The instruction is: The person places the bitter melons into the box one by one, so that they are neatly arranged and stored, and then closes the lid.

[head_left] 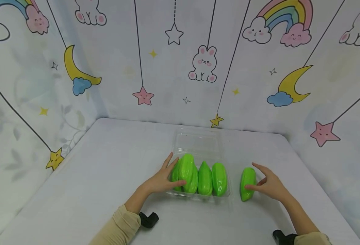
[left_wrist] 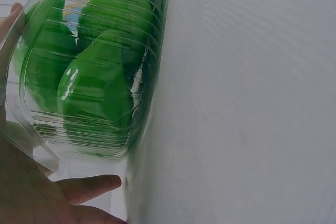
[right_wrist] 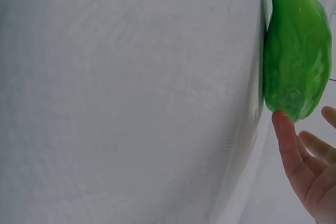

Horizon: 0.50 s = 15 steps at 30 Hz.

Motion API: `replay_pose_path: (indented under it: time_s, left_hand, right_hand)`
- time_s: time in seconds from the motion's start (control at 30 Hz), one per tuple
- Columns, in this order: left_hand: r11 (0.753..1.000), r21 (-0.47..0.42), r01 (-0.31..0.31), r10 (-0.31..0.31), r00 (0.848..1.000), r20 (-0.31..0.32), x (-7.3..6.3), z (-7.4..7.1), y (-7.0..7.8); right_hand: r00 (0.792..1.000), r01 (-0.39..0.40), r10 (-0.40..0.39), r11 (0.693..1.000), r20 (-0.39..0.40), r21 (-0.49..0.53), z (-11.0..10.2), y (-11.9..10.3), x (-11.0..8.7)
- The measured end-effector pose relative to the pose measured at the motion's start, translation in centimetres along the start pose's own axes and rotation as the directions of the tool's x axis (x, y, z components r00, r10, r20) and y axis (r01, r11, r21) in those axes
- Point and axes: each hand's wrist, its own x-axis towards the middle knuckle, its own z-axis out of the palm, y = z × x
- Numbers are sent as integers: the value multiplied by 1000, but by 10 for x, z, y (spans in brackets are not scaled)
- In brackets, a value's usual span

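Observation:
On the white table, a clear plastic clamshell box [head_left: 227, 195] holds several glossy, bright green, long toy fruits [head_left: 205, 178] with tapered ends. One green fruit [head_left: 186, 166] lies on top of others at the box's left side. My left hand [head_left: 161, 180] is spread at that side, its thumb overlapping the upper fruit in the head view. Right of the box, a single green fruit [head_left: 246, 178] lies on the table. Beside it is my right hand [head_left: 270, 183], fingers apart, thumb overlapping the fruit. A fingertip [right_wrist: 280, 116] meets the fruit's end in the right wrist view.
The box's transparent lid [head_left: 196, 143] lies folded back toward the rear of the table [head_left: 112, 153]. Behind stands a pale backdrop [head_left: 167, 68] printed with stars, moons, rabbits and rainbows. Black wrist mounts [head_left: 148, 220] sit on both forearms.

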Motion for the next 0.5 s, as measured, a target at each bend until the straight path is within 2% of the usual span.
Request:
replay_pose_path:
  time_s: [0.5]
  left_hand:
    - [1000,10,6,-6,1000,-11,1,0,1]
  right_hand:
    - [999,2,-1,1000,39,-14,7,6,2]
